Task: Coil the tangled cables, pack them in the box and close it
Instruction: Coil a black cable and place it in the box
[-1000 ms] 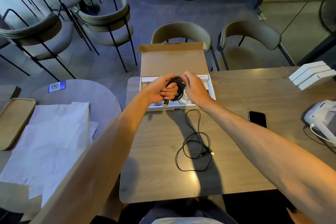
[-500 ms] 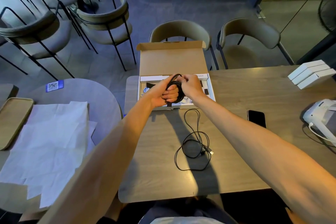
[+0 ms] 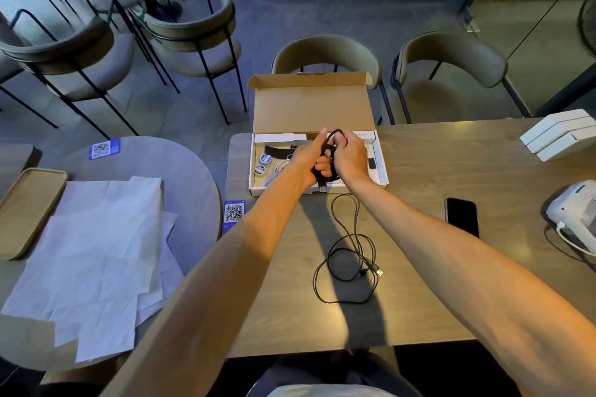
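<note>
Head view: left hand (image 3: 310, 160), right hand (image 3: 351, 155), both curled round coiled cable (image 3: 326, 144)

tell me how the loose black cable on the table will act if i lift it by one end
Probably floppy: the cable lies in loose, uneven loops, so it should sag and trail. Likely light, being thin. Its plug may swing or snag a loop.

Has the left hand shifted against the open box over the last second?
Yes. The left hand, gripping the black cable, has moved right, away from the left wall of the box, uncovering the two round rolls there.
</note>
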